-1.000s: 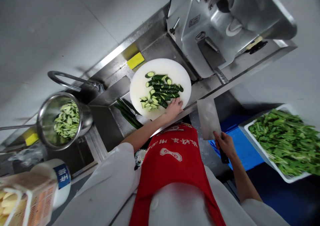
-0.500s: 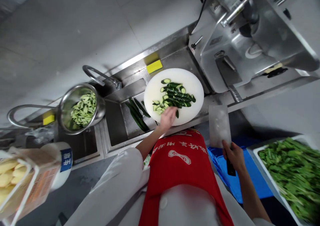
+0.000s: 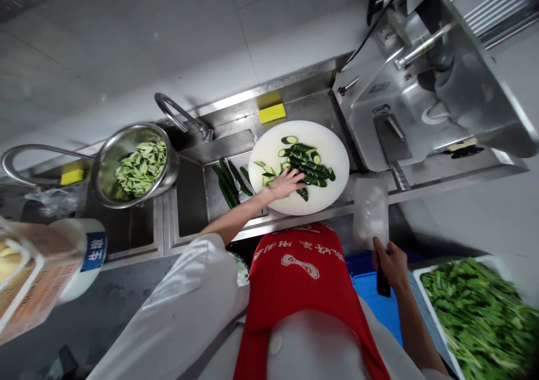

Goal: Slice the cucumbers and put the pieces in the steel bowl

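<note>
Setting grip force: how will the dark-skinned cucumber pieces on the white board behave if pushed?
The cucumber pieces look slippery, with glossy skins. They're probably firm, given their straight shapes. Rounded sides suggest some may roll on the flat board.

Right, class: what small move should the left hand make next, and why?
Perhaps the left hand should gather the small cucumber slices: they lie loose beside it on the white board, similar pieces lie in the steel bowl, and the right hand holds the cleaver off the board.
</note>
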`<state>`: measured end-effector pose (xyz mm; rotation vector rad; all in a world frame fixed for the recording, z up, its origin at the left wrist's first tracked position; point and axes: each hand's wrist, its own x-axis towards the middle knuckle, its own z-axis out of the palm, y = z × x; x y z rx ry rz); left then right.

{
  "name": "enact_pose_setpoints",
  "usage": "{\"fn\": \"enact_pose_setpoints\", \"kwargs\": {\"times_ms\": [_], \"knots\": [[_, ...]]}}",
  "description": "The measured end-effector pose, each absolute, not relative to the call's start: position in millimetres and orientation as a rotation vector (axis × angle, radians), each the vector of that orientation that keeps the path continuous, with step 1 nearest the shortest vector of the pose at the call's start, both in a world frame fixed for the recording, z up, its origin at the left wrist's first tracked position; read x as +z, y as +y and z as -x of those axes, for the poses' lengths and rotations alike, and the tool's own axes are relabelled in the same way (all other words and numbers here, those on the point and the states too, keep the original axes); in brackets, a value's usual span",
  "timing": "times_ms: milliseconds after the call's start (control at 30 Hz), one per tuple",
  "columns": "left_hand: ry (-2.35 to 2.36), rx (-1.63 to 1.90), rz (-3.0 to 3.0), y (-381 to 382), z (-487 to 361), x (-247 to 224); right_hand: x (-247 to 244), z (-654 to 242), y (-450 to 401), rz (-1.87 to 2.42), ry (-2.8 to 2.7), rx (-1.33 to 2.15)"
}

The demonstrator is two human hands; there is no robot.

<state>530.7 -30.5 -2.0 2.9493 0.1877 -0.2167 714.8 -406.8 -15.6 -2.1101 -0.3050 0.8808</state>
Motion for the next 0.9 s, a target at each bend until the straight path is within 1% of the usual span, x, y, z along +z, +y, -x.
{"fn": "enact_pose_setpoints", "kwargs": {"times_ms": [100, 167, 233, 333, 467, 567, 667, 733, 800, 900], "knots": [[0.184, -0.131, -2.866, -10.8, -538.7, -3.4, -10.3, -712.9, -404.6, 2.092, -0.190, 0.937], [0.248, -0.029, -2.720, -1.2, -543.2, -5.4, -3.4, -711.2, -401.8, 2.104, -0.183, 0.909], [0.367, 0.149, -2.507, 4.6, -545.8, -6.1, 6.1, -710.3, -398.8, 2.143, -0.208, 0.862], [0.638, 0.530, -2.091, 11.4, -538.1, -1.1, 22.7, -711.7, -394.4, 2.269, -0.296, 0.780], [1.005, 1.062, -1.495, 20.1, -487.4, 13.7, 40.7, -710.4, -374.8, 2.362, -0.670, 0.716], [1.177, 1.314, -1.190, 14.1, -424.4, 18.0, 47.5, -694.0, -332.4, 2.316, -1.179, 0.817], [1.327, 1.342, -1.061, -9.2, -365.6, 10.3, 49.3, -660.6, -268.9, 2.224, -1.733, 0.983], [1.414, 1.315, -1.021, -30.0, -339.6, 0.7, 47.0, -636.2, -226.6, 2.185, -1.941, 1.026], [1.469, 1.285, -0.991, -50.1, -328.2, -9.9, 40.6, -619.1, -193.1, 2.179, -2.021, 1.071], [1.495, 1.217, -0.991, -73.2, -340.8, -25.8, 25.3, -618.3, -166.4, 2.202, -2.004, 1.081]]}}
